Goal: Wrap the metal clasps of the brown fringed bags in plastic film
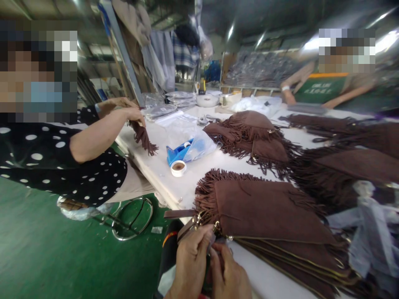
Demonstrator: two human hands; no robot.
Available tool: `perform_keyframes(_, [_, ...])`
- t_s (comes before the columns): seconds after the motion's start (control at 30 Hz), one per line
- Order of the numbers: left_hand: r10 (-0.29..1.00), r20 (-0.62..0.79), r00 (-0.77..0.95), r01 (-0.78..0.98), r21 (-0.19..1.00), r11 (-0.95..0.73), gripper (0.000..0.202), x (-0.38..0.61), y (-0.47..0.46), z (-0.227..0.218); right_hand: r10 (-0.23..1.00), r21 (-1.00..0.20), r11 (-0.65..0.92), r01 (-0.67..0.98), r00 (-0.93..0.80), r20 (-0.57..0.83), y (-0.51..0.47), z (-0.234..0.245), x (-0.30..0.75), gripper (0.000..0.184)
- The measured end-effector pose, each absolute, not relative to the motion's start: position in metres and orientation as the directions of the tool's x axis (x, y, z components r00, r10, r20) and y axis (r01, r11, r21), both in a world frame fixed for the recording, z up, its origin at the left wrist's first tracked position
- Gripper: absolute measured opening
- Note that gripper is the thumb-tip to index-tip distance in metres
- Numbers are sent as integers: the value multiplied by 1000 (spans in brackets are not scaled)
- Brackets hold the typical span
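Observation:
My left hand [193,254] is closed in a pinch at the near edge of the table, right by the gold clasps and a brown strap [184,231]. Close beside it, my right hand [229,270] pinches too, its fingertips almost meeting the left ones. A small greyish piece shows between the fingertips, too hidden to name. Just beyond my hands lies a brown fringed bag [268,207], flat on top of several similar bags with gold zippers. A second brown strap [179,214] sticks out past the table edge on the left.
A blue tape dispenser [177,151] and a tape roll [178,168] sit mid-table. More fringed bags [249,128] are piled behind and to the right, near crumpled plastic [368,228]. At left a co-worker in polka dots [93,153] handles a fringed piece; another person stands across the table.

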State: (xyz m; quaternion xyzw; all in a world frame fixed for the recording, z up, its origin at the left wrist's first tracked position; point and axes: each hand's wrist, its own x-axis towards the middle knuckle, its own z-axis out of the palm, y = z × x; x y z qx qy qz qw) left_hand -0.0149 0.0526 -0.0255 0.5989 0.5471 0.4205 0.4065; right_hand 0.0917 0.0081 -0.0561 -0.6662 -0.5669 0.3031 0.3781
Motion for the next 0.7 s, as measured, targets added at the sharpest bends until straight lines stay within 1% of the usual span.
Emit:
perform_keyframes(0.1, [981,181,71,438,878,-194,27,-15,54,-28,986,-823,-14,567,144,82,8,-55,91,57])
perform_keyframes(0.17, [969,237,70,485,841,-240,27,-14,55,-28,977,-757,-6,653,167,136,6,-51,93,54])
perform_keyframes(0.27, [967,250,51,483,841,-243,25,-10,56,-25,935,-566,12,824,191,298,7,-41,99,43])
perform_keyframes(0.33, [975,220,25,445,871,-208,25,-8,57,-21,904,-432,65,900,130,407,11,-34,104,40])
perform_keyframes(0.37, [978,210,16,430,881,-196,25,-7,58,-19,894,-381,95,920,89,440,14,-30,106,40])
perform_keyframes(0.4, [977,211,13,423,885,-196,24,-6,59,-18,888,-345,123,931,53,457,17,-26,108,41])
perform_keyframes(0.47, [968,250,28,431,871,-237,25,-3,62,-15,883,-317,151,936,16,469,22,-19,111,41])
perform_keyframes(0.53, [952,302,58,458,839,-294,27,0,65,-13,884,-319,135,938,31,466,26,-13,114,40])
perform_keyframes(0.57, [949,305,73,474,827,-302,28,1,66,-13,886,-314,117,942,44,461,26,-11,116,39])
perform_keyframes(0.7, [975,212,71,488,845,-219,29,5,73,-8,904,-247,80,966,34,425,27,-4,124,38])
